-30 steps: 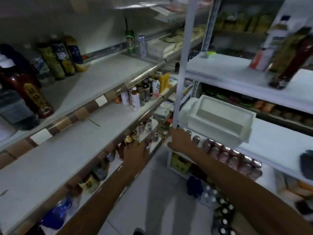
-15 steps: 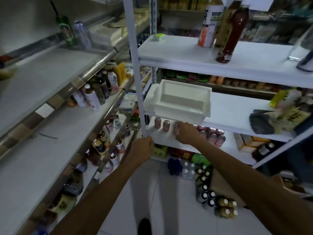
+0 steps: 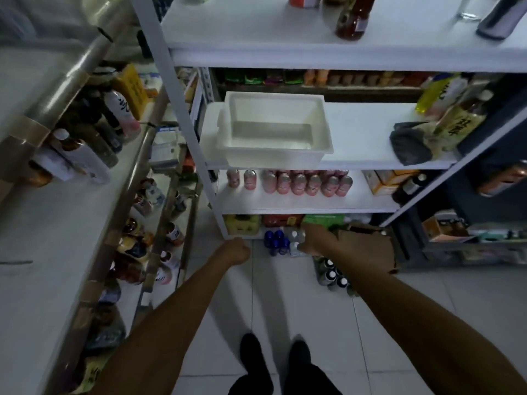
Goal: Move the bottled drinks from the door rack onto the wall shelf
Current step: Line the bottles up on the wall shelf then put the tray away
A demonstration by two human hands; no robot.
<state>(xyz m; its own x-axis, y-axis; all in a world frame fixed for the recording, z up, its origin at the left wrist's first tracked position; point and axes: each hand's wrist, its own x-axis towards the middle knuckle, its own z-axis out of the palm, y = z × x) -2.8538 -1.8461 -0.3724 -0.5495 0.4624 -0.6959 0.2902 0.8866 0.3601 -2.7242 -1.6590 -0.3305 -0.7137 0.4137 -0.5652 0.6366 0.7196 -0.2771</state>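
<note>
Small shop or stockroom. A white metal rack (image 3: 285, 57) above both hands holds a row of pink cans (image 3: 299, 183). Long shelves (image 3: 57, 223) left of the left hand (image 3: 235, 250) are packed with bottled drinks (image 3: 119, 109). More bottles (image 3: 332, 276) stand on the tiled floor (image 3: 285, 303) beside the right hand (image 3: 316, 240).

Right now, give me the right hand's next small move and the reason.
Probably close the right hand round one of the clear bottles on the floor: it is right at that cluster, and the left hand is a fist, holding nothing.

White tub (image 3: 273, 132), pink cans (image 3: 296, 183), blue bottles (image 3: 275, 240), white rack (image 3: 313, 57).
</note>
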